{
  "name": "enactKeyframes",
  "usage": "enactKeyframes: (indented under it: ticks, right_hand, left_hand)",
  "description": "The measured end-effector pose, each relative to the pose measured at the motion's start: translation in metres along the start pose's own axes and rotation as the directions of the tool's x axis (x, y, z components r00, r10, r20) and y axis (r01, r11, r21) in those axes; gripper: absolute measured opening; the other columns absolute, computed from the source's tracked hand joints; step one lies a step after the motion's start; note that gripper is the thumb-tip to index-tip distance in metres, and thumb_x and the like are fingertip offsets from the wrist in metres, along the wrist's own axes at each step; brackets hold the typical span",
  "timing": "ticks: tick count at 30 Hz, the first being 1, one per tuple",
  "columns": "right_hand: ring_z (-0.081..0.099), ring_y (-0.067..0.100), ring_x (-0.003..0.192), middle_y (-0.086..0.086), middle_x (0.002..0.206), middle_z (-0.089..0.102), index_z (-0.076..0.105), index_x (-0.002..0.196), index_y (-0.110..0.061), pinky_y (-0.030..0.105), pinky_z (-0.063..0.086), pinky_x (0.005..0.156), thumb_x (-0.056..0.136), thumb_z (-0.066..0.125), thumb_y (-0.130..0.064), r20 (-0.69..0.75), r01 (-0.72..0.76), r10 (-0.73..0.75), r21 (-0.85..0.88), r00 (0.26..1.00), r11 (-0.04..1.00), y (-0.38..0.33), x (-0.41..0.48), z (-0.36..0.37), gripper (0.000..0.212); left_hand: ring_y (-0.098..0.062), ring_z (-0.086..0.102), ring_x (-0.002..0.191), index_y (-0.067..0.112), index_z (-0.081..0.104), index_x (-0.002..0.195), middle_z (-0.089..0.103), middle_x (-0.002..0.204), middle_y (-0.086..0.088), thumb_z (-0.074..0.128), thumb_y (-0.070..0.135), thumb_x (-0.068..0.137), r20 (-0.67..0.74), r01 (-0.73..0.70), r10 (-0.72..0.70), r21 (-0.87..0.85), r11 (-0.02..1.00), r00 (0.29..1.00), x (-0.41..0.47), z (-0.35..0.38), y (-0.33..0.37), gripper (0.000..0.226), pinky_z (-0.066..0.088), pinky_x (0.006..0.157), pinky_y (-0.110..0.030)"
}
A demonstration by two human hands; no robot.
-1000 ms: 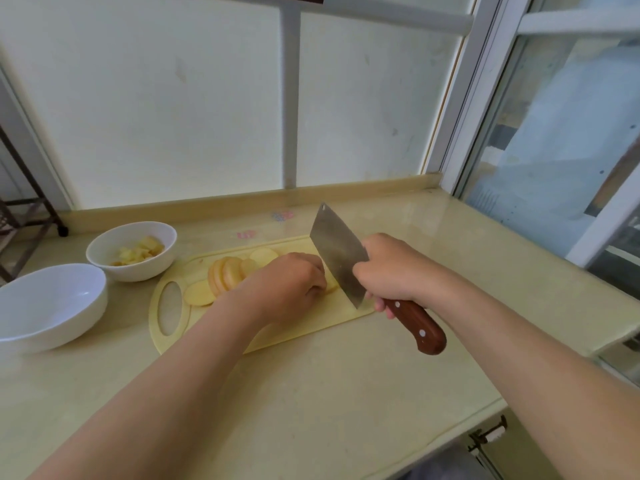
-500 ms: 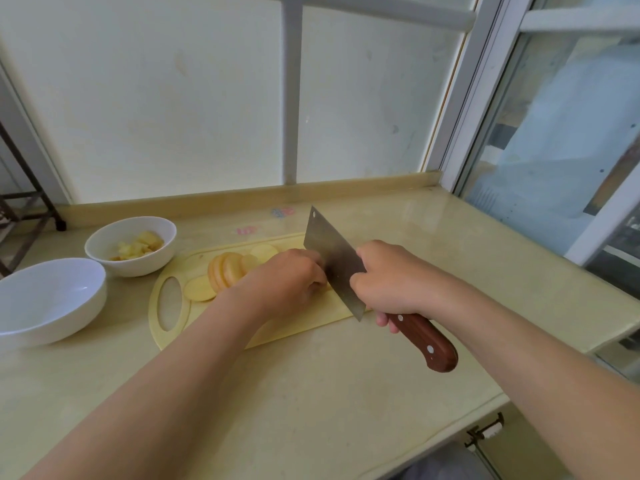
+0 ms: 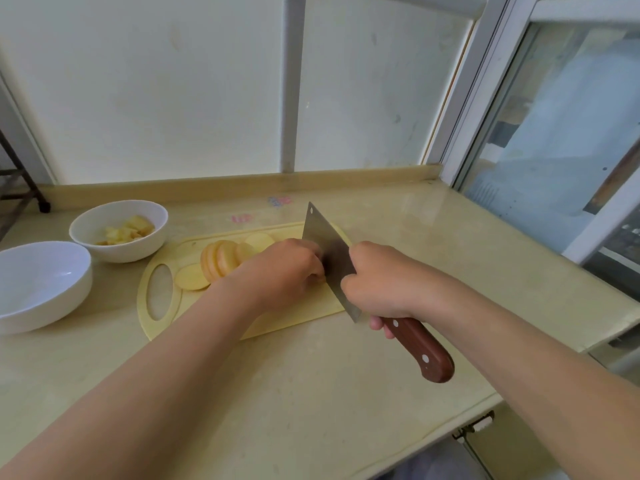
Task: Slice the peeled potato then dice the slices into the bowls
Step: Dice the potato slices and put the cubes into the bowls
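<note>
A pale yellow cutting board (image 3: 194,317) lies on the counter with several round potato slices (image 3: 221,259) leaning together at its left part. My right hand (image 3: 381,282) grips a cleaver (image 3: 327,252) by its brown wooden handle, blade down on the board. My left hand (image 3: 284,271) sits curled just left of the blade, its fingers over the potato piece being cut, which is hidden beneath them. A small white bowl (image 3: 114,252) with diced potato (image 3: 126,230) stands left of the board. A larger white bowl (image 3: 41,299) with nothing in it is at the far left.
The beige counter (image 3: 311,393) ends in a front edge at lower right, and a raised lip runs along the back wall. A window frame (image 3: 485,98) stands to the right. A dark metal rack leg (image 3: 31,188) is at far left.
The cleaver has come down and slightly nearer, its blade now lower against my left knuckles. My left hand stays on the potato. The slices and bowls have not moved.
</note>
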State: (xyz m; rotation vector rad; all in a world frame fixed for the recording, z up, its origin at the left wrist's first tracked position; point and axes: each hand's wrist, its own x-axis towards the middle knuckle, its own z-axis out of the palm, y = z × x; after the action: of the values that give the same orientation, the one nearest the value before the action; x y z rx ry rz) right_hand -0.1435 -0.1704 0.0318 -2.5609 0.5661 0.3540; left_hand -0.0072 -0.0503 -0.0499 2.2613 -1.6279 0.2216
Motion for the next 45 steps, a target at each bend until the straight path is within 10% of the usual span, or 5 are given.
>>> enactKeyframes:
  ticks: [13, 45]
  right_hand:
    - [0.063, 0.033, 0.055, 0.020, 0.067, 0.069, 0.057, 0.111, -0.002, 0.049, 0.063, 0.060, 0.083, 0.040, -0.006, -0.044, 0.037, -0.031, 0.139, 0.999, 0.990, -0.008, 0.030, -0.009, 0.033]
    - [0.060, 0.031, 0.048, 0.021, 0.066, 0.067, 0.054, 0.105, 0.003, 0.038, 0.058, 0.054, 0.089, 0.041, -0.004, -0.081, 0.025, -0.015, 0.124, 0.997, 0.992, -0.007, -0.001, 0.006, 0.022]
  left_hand:
    - [-0.024, 0.059, 0.094, 0.012, 0.072, 0.091, 0.064, 0.099, -0.004, 0.051, 0.011, 0.089, 0.102, 0.106, -0.125, 0.175, 0.979, 0.987, 0.001, -0.011, 0.008, 0.021, 0.046, 0.075, -0.034]
    - [-0.023, 0.053, 0.078, 0.021, 0.053, 0.069, 0.057, 0.083, -0.002, 0.049, 0.012, 0.087, 0.068, 0.255, -0.271, 0.182, 0.950, 0.960, -0.001, -0.010, 0.001, 0.021, 0.039, 0.060, -0.031]
